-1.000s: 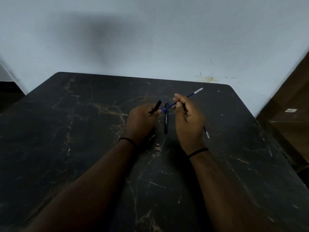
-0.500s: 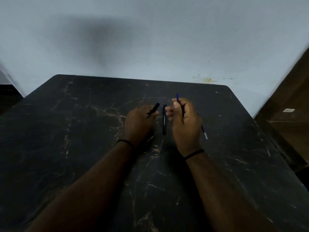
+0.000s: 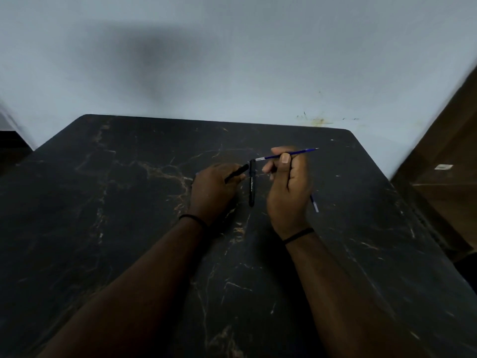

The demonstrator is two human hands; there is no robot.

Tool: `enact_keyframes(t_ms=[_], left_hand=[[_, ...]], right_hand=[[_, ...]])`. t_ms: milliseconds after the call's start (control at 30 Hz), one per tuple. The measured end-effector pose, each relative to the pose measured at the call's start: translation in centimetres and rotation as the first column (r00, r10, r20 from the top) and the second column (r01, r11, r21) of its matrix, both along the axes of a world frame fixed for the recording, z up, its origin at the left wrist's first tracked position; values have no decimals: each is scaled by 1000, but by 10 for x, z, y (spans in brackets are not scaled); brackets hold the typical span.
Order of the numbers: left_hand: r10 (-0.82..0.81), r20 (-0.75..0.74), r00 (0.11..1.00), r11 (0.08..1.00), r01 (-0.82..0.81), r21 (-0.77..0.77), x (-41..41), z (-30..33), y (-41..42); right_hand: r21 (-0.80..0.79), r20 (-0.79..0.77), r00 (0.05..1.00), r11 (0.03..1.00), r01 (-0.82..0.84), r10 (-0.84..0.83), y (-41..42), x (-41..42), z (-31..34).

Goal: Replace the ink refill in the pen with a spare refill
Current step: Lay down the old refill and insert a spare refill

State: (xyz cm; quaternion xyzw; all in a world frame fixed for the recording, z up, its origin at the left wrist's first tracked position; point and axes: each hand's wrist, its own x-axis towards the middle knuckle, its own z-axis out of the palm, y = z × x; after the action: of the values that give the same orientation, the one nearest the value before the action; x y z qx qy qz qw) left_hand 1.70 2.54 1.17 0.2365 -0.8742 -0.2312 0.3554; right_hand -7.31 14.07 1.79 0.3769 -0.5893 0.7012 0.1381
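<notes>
My left hand (image 3: 214, 188) is closed around a short black pen part (image 3: 236, 173) that sticks out toward the upper right. A longer black pen piece (image 3: 252, 183) with white lettering lies on the table between my hands. My right hand (image 3: 287, 187) pinches a thin blue refill (image 3: 300, 152) held nearly level, white end toward the left, pointed tip toward the right. A second blue refill (image 3: 314, 203) lies on the table behind that hand, mostly hidden.
The dark marble-patterned table (image 3: 129, 228) stands against a pale wall (image 3: 232, 60). A brown wooden cabinet (image 3: 446, 182) is close to the table's right edge.
My right hand has turned the blue refill from upright in the fist to nearly level, tip pointing right. The left hand and the black pen piece stay in place.
</notes>
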Motion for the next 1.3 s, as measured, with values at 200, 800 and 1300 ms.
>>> enact_keyframes(t_ms=[200, 800, 1300], left_hand=[[-13, 9, 1000, 1000, 13, -24, 0, 1, 0], [-51, 36, 998, 996, 53, -67, 1, 4, 1], [-93, -110, 990, 992, 102, 77, 1, 4, 7]], right_hand=[[25, 19, 998, 998, -57, 57, -3, 2, 0], [78, 75, 993, 992, -95, 90, -2, 4, -1], [292, -93, 996, 956, 26, 1, -2, 8, -2]])
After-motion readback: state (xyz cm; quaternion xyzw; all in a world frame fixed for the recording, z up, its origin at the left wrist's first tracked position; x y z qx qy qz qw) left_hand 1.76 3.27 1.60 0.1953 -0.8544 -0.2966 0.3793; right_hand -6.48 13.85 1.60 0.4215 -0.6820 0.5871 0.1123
